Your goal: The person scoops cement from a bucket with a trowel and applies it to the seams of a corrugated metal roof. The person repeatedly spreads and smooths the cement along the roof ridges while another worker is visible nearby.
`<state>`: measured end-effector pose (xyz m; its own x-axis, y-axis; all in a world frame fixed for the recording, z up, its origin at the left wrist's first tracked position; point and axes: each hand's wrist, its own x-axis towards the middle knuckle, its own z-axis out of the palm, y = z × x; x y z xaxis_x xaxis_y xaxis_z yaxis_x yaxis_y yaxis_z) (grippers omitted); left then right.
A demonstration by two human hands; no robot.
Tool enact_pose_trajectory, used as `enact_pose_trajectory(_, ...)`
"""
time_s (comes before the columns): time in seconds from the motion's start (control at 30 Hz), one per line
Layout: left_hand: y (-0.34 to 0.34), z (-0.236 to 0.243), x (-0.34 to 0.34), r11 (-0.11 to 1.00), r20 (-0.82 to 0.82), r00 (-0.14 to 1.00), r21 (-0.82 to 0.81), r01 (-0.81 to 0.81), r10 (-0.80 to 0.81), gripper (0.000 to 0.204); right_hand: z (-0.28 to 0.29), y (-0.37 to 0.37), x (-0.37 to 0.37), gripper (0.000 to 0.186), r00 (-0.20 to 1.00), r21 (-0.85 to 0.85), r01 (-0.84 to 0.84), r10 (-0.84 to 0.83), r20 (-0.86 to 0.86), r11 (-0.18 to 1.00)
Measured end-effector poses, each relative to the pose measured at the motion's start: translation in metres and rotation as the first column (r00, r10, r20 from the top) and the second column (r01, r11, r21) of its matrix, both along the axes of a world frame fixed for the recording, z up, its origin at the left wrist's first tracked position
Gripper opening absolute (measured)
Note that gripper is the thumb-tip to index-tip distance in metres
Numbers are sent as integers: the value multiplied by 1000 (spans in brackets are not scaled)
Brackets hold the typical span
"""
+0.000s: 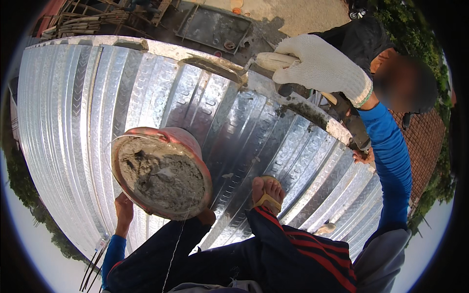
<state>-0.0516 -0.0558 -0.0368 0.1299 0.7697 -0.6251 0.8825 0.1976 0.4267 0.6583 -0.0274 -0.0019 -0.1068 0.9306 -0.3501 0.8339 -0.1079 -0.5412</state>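
My right hand [317, 63], in a white knitted glove, is closed around the wooden handle of a trowel [207, 66]. Its mortar-smeared blade lies over the rough concrete edge beyond the metal sheeting. At the lower left, my bare left hand [124, 209] grips the rim side of a reddish bucket [188, 141]; some of its fingers are hidden behind the bucket. The bucket leans toward me, its mouth full of wet grey mortar [161, 176]. A thin wire handle curves round the bucket's left side.
Ribbed metal sheeting [58, 117] spreads under my sandalled foot [267, 193]. Beyond the concrete edge [166, 49] lie a mixing trough [215, 27] and stacked wood [78, 22]. A co-worker in dark clothes [349, 39] is close at the right, a bare hand [364, 156] at the sheet edge.
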Motion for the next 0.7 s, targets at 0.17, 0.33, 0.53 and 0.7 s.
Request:
enact_pose_trajectory(0.17,-3,-3,-2,1000,-5,1000,20,-18,18,31,-23,12,-5,52,998,35,-60,59,32,998)
enact_pose_trajectory(0.33,-7,4,4,999,-38,998,16,-45,45,28,-24,14,-15,57,992,62,-125,123,24,990)
enact_pose_trajectory(0.53,-6,7,7,999,-97,995,33,-16,19,26,-14,19,-6,63,997,39,-69,70,-18,997)
enact_pose_trajectory(0.7,-8,2,-1,998,-45,998,51,-41,44,26,-33,36,-5,57,994,67,-92,88,62,993)
